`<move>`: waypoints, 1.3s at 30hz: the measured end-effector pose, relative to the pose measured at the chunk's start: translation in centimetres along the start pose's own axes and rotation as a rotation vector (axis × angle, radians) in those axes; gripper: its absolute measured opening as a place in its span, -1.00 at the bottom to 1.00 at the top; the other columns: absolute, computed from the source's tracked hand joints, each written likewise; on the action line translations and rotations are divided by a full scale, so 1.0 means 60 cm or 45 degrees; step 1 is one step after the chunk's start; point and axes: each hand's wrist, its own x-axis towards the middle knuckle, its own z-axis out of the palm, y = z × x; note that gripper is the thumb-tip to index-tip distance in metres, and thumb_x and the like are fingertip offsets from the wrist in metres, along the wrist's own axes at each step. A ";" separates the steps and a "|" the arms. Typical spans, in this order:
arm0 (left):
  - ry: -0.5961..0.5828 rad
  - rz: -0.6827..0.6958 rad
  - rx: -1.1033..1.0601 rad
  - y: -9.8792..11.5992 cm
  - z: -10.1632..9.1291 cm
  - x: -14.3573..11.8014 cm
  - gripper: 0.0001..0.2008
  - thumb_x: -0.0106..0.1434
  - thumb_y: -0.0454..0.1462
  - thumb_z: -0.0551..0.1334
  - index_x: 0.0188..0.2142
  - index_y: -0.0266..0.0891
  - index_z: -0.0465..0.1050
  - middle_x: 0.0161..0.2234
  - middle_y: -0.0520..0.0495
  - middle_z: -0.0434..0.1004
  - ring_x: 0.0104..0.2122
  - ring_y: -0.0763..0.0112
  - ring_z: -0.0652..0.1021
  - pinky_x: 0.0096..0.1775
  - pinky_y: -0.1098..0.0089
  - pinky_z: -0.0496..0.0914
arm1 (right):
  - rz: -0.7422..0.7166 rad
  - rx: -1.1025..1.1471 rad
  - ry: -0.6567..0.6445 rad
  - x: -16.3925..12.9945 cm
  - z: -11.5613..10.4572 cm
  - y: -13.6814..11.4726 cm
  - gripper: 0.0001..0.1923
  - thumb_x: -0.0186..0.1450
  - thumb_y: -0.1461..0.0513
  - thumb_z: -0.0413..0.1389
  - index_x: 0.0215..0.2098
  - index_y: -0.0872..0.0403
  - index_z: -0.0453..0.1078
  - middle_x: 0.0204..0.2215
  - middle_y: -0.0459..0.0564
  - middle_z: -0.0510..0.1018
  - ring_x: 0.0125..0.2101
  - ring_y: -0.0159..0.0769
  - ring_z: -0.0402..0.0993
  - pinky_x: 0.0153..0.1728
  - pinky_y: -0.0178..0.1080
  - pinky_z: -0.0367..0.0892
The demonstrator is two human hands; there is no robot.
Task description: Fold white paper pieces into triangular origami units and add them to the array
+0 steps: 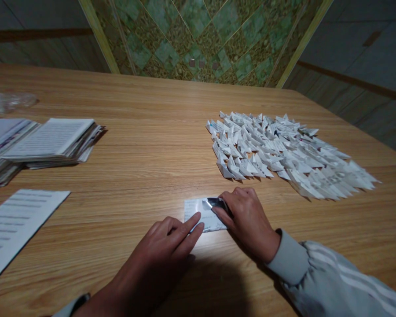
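Item: small folded slip of printed paper [201, 214], lying flat on the wooden table [152, 145] near its front edge, directly before the person. Left hand [166, 244]: palm down, fingers extended and close together, the fingertips [198, 225] pressing on the slip's lower edge, apparently to pin it flat; nothing is gripped. Right hand [247, 215]: curled loosely over the slip's right end, thumb and forefinger bearing on a turned-over flap that shows dark and glossy, seemingly to hold or sharpen a crease; whether the flap is pinched or merely pressed cannot be told. Grey sleeve [293, 259] with pale stripes covers the right forearm. Beyond the right hand, well apart from the slip: a dense pile of small folded paper boats [284, 152], laid in overlapping rows, points mostly aligned, likely grouped as finished pieces. Far left: stacks of printed pages [49, 141], fanned slightly. Near left: a loose printed sheet [16, 224], flat, partly beyond the frame. Upper left edge: crumpled clear plastic [3, 101]. Behind the table: a green patterned wall panel [201, 35].
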 end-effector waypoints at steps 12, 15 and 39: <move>-0.137 0.050 0.122 0.001 -0.029 0.007 -0.53 0.26 -0.35 0.27 0.17 -0.18 0.36 0.20 -0.13 0.46 -0.17 0.14 0.43 -0.19 0.15 0.35 | -0.117 -0.061 0.128 -0.005 -0.009 -0.011 -0.59 0.37 0.23 0.15 0.16 0.10 0.30 -0.12 0.10 0.52 -0.11 -0.07 0.35 -0.05 -0.07 0.15; -0.176 0.048 0.139 0.007 -0.036 0.012 -0.52 0.30 -0.31 0.28 0.20 -0.13 0.33 0.20 -0.14 0.45 -0.16 0.16 0.43 -0.15 0.15 0.35 | -0.206 -0.099 0.170 -0.010 -0.006 -0.025 -0.55 0.35 0.19 0.17 0.18 0.08 0.31 -0.14 0.10 0.48 -0.13 -0.06 0.31 -0.03 -0.03 0.15; -0.441 -0.062 0.015 0.010 -0.080 -0.018 -0.42 0.39 -0.10 0.20 0.35 0.01 0.12 0.38 0.01 0.18 0.23 0.00 0.29 0.23 -0.19 0.07 | -0.162 -0.203 -0.006 -0.026 0.012 0.005 -0.45 0.44 0.11 0.05 0.35 0.09 0.22 0.33 0.33 0.21 0.29 0.18 0.14 0.22 0.24 0.07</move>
